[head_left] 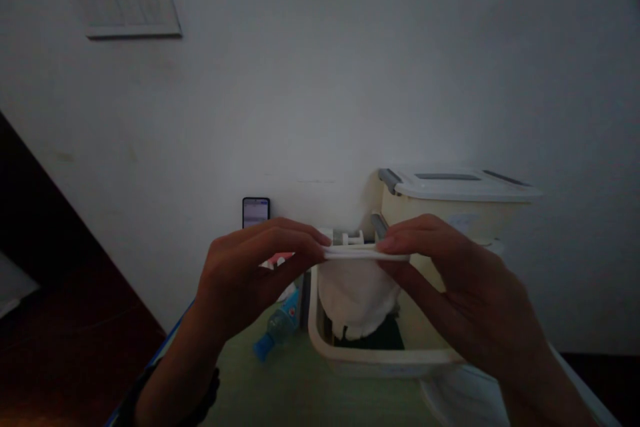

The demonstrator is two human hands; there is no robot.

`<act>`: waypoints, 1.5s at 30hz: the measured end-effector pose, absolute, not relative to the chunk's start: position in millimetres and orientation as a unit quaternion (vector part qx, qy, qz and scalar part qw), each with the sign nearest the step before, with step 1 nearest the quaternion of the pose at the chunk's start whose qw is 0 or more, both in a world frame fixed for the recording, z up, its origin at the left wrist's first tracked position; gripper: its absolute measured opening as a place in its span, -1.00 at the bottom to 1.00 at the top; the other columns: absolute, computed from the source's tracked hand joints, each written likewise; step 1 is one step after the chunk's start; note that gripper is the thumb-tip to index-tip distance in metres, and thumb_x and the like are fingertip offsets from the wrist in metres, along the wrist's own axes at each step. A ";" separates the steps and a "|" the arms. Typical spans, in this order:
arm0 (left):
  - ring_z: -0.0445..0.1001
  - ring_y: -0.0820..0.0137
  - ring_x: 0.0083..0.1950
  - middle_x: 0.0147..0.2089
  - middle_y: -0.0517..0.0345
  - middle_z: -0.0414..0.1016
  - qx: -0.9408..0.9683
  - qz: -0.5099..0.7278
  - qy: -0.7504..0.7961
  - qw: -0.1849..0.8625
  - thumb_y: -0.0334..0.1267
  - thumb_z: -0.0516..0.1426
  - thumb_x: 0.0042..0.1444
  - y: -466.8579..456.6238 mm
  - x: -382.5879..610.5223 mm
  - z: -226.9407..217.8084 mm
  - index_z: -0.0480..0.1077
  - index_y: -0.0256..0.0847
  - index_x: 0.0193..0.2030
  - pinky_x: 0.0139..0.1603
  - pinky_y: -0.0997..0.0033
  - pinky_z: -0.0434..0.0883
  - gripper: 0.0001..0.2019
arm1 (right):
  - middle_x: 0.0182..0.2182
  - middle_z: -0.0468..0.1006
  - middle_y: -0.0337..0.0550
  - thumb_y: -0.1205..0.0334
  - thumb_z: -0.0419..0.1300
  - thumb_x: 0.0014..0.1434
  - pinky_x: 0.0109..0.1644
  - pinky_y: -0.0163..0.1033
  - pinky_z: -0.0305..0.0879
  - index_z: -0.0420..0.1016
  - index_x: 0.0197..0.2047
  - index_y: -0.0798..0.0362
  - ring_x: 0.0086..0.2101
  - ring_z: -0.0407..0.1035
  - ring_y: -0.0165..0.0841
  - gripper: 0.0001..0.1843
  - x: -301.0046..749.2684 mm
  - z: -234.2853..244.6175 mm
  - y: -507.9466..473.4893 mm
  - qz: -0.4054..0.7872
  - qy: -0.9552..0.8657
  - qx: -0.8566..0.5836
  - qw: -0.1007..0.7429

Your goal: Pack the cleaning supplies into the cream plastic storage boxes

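Both hands are raised in front of me at the same height, pinching a thin folded white cloth (353, 253) between thumbs and fingers. My left hand (257, 263) is closed on its left end, and my right hand (445, 273) on its right end. The cloth is seen edge-on as flat white layers. Just below it shows white fabric (357, 297) with an uneven lower edge; whether this hangs from the held cloth or lies in the box beneath, I cannot tell. That open cream storage box (385, 353) also has something dark green (377, 337) inside.
Behind the box stands another cream box with a white lid (450, 185) and grey latches. A bottle with a blue cap (280, 327) lies on the greenish tabletop (270, 393). A phone (256, 212) leans against the wall, below a switch panel (127, 8).
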State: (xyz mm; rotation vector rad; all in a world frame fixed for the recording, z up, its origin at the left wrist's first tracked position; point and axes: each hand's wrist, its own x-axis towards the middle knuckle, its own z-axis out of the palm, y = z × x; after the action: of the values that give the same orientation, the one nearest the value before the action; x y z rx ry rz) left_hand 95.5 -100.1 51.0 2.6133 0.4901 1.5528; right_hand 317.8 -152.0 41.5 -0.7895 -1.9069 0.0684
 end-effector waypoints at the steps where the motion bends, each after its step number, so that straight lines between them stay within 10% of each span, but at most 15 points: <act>1: 0.54 0.62 -0.23 -0.25 0.23 0.60 0.848 0.505 0.157 0.035 -0.50 0.23 0.05 -100.3 96.0 50.7 0.43 -0.23 -0.31 -0.19 0.74 0.41 -0.88 | -0.23 0.46 -0.29 0.43 0.15 0.20 -0.11 -0.36 0.29 0.38 -0.12 -0.06 -0.19 0.38 -0.48 -0.77 316.9 42.2 -151.8 0.020 -0.795 -0.333 0.506; 45: 0.46 0.53 -0.38 -0.37 0.24 0.51 0.880 0.432 0.197 0.035 -0.41 0.22 0.06 -95.2 95.4 50.7 0.39 -0.22 -0.28 -0.34 0.58 0.38 -0.90 | -0.38 0.52 -0.35 0.22 0.23 0.14 -0.29 -0.35 0.30 0.34 -0.29 -0.08 -0.35 0.44 -0.46 -0.89 310.2 36.8 -150.2 0.001 -0.772 -0.445 0.454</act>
State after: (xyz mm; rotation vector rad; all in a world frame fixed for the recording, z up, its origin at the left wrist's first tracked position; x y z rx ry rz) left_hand 95.4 -95.2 50.7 2.7025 0.6066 1.3261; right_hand 310.2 -150.2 36.8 -1.0973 -1.9066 0.0027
